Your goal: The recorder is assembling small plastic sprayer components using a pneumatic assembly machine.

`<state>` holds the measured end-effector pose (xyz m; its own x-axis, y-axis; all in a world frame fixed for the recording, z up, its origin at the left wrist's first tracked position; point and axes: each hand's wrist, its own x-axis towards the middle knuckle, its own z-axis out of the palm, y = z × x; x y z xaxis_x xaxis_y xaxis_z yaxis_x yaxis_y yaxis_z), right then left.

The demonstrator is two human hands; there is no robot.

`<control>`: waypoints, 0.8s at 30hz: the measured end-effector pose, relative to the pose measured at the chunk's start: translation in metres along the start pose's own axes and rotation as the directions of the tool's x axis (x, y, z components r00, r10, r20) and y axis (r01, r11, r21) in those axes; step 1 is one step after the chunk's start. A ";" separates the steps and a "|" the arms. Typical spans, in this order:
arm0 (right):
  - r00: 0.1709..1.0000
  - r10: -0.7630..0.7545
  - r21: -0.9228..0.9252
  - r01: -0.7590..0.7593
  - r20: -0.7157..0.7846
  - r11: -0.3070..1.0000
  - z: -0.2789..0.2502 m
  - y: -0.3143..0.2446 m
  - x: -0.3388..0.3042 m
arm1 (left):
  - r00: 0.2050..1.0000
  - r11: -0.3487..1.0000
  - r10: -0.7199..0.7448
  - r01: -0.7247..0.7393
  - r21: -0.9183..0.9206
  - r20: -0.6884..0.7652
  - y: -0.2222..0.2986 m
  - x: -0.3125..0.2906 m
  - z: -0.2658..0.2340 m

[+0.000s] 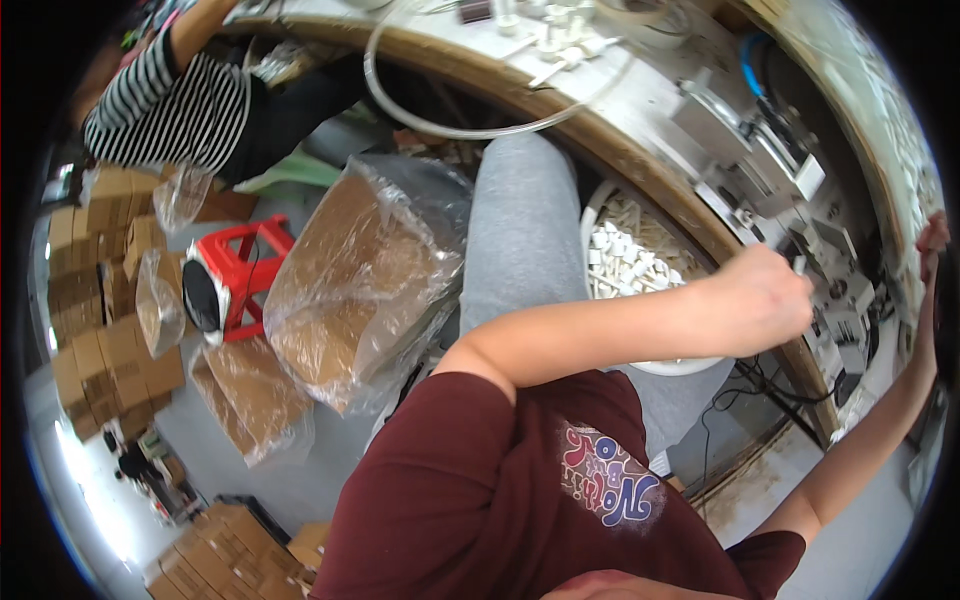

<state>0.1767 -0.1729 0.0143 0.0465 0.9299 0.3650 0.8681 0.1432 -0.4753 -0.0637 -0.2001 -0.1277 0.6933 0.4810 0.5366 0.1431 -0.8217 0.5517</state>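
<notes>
My left arm reaches across over a white tub point(680, 368), which holds many small white plastic pieces point(628, 262). At the end of that arm my left hand point(765, 302) is closed, right beside a metal machine fixture point(845, 290) on the bench. A small pale bit shows by its knuckles, but what the fingers hold is hidden. Far to the right, at the picture's rim, my right hand point(933, 235) is raised by the bench's right side; its fingers are too small and distorted to read. Another metal clamp block point(745, 145) with a blue hose stands farther back.
More white plastic parts point(565, 40) lie on the workbench point(640, 105), near a clear hose loop point(500, 133). Left of my leg are a plastic-lined carton point(350, 270) and a red stool point(240, 275). A person in a striped shirt point(185, 110) sits far left, near stacked cartons point(110, 360).
</notes>
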 end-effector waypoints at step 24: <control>0.944 0.119 0.406 0.018 -0.307 0.913 0.085 -0.029 -0.180 | 0.998 0.955 0.055 -0.054 0.292 0.003 -0.007 0.016 0.004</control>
<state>0.1013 -0.3159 -0.1062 0.2989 0.7907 0.5343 0.5929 0.2849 -0.7532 -0.0508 -0.1877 -0.1256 0.7021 0.4339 0.5645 0.3057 -0.8998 0.3114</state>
